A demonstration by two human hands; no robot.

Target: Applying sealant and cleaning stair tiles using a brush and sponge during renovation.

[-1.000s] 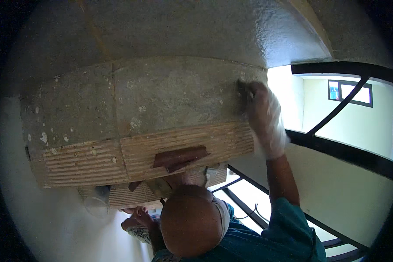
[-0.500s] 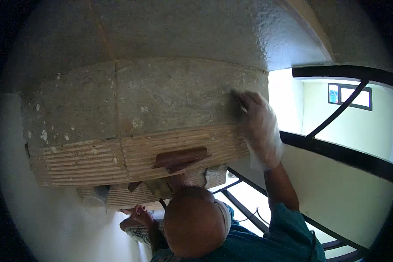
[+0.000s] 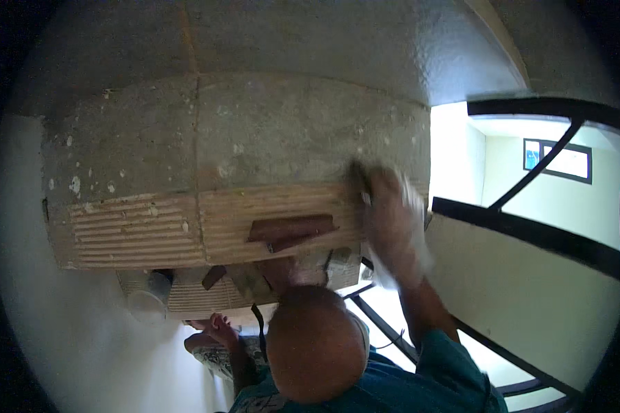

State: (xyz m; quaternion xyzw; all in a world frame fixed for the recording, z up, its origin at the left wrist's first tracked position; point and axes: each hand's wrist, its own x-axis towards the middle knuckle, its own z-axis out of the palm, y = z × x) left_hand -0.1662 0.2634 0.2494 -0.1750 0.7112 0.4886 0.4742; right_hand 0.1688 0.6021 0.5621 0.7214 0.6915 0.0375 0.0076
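Observation:
My right hand (image 3: 391,224), in a whitish translucent glove and blurred by motion, grips a dark flat piece (image 3: 358,180) whose kind I cannot make out. It is over the right part of a grey concrete step (image 3: 282,141), close to the ribbed tan edge strip (image 3: 134,237). On that strip, left of the hand, lies a curled reddish-brown sheet (image 3: 293,228) that looks like sandpaper. My left hand (image 3: 220,330) rests low by my patterned shorts (image 3: 217,359), fingers curled, with nothing visible in them.
A black metal railing (image 3: 530,237) runs along the right side. A whitish wall (image 3: 21,227) closes the left. On the lower step stand a translucent tub (image 3: 145,301) and a small dark brown piece (image 3: 213,277). White spots dot the concrete.
My right hand has moved nearer and slightly left, from the concrete toward the ribbed strip, still gripping the dark piece. The view has shifted a little; my left hand stays by the shorts.

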